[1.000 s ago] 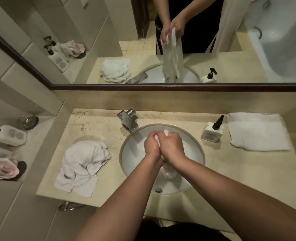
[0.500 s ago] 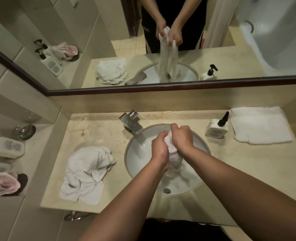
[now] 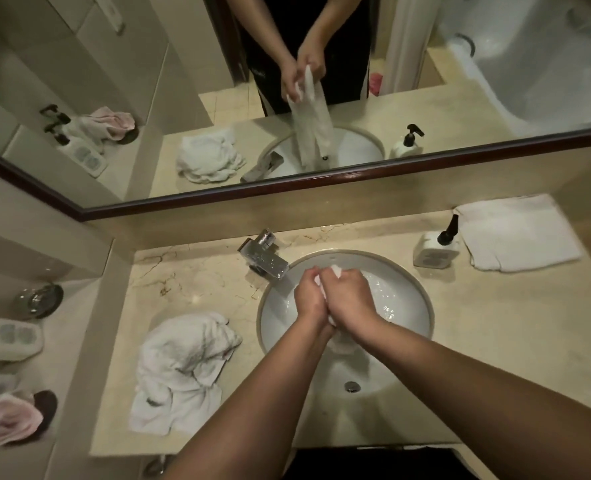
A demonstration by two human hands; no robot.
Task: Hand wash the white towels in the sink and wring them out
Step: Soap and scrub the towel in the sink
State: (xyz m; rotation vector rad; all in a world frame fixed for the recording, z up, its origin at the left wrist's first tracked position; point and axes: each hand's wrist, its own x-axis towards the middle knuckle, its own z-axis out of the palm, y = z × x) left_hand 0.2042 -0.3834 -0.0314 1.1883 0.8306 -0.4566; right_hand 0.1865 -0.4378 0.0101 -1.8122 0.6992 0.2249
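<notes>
A: Where's the towel (image 3: 335,270) at?
B: It's gripped above the sink (image 3: 401,299) by 2 hands, left hand (image 3: 309,299) and right hand (image 3: 351,299) pressed together, fingers curled tight around it.
A: Others?
B: 1 crumpled towel (image 3: 183,368) is left of the sink, 1 folded towel (image 3: 519,233) is seen beside the soap bottle (image 3: 436,247).

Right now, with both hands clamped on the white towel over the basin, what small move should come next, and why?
Probably twist the hands in opposite directions where they are. The left hand and right hand grip the bunched towel close together above the sink, and the mirror shows its length hanging into the bowl, so wrung water would likely fall inside, off the counter.
</notes>
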